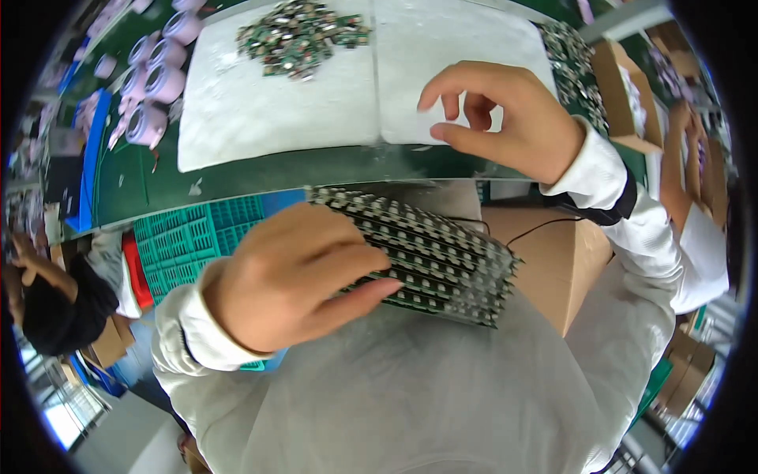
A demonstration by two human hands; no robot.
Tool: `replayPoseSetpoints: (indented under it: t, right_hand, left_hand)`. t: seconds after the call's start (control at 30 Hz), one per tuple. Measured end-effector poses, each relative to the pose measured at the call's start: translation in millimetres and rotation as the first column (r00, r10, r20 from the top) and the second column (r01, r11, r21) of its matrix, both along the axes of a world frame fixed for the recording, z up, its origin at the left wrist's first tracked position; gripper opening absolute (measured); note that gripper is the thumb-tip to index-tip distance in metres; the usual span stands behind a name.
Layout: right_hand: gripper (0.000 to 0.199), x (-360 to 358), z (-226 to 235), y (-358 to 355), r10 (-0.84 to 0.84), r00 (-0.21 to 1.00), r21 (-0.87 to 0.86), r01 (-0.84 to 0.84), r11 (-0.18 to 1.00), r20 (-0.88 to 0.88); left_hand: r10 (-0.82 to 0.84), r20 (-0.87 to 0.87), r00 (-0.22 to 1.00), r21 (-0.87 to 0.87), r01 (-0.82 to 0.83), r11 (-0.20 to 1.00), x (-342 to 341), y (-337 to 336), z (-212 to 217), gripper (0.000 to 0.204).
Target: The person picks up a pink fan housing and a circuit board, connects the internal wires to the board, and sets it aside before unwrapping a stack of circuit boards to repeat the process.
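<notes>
A green circuit board panel (430, 257), with rows of small silvery parts and dark slots between them, lies tilted across my lap below the table edge. My left hand (292, 276) closes over its left end, with the thumb and forefinger near its middle; part of the panel is hidden under the hand. Over the right part of a white mat (276, 110), my right hand (505, 110) is raised with curled fingers apart from the thumb, and nothing shows between them. A heap of small circuit boards (296, 39) rests on the mat's far part.
Pinkish-white round parts (164, 81) stand at the table's far left, by a blue tray edge (93, 158). More small boards (572, 67) and an open carton (624, 95) are at right. Teal crates (185, 245) and a cardboard box (545, 261) sit below. Other people work on both sides.
</notes>
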State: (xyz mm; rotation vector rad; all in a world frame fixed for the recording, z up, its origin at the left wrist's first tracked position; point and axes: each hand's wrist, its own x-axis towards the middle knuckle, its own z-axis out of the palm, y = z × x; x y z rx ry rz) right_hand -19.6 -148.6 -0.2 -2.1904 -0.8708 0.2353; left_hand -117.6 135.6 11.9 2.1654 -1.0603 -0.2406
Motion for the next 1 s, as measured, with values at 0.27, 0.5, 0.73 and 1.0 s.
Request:
replayPoseSetpoints:
  t: [0.27,0.5,0.73,1.0]
  right_hand:
    - [0.028,-87,25,-30,0.329,0.944,-0.185,-0.326,0.927,-0.015]
    - [0.029,-115,25,-29,0.310,0.943,-0.294,-0.264,0.919,0.121]
    - [0.028,-111,27,-24,0.365,0.927,-0.430,-0.294,0.853,0.089]
    - [0.037,-94,58,9,0.413,0.874,-0.743,-0.452,0.493,-0.258]
  left_hand:
    - [-0.163,0.324,0.932,-0.018,0.179,0.984,10,-57,-19,0.044]
    - [-0.276,0.143,0.950,0.009,0.278,0.961,22,-55,-46,0.057]
    - [-0.350,0.282,0.893,0.084,0.340,0.937,21,-67,-26,0.076]
    - [-0.328,0.250,0.911,0.189,0.287,0.939,17,-74,-30,0.085]
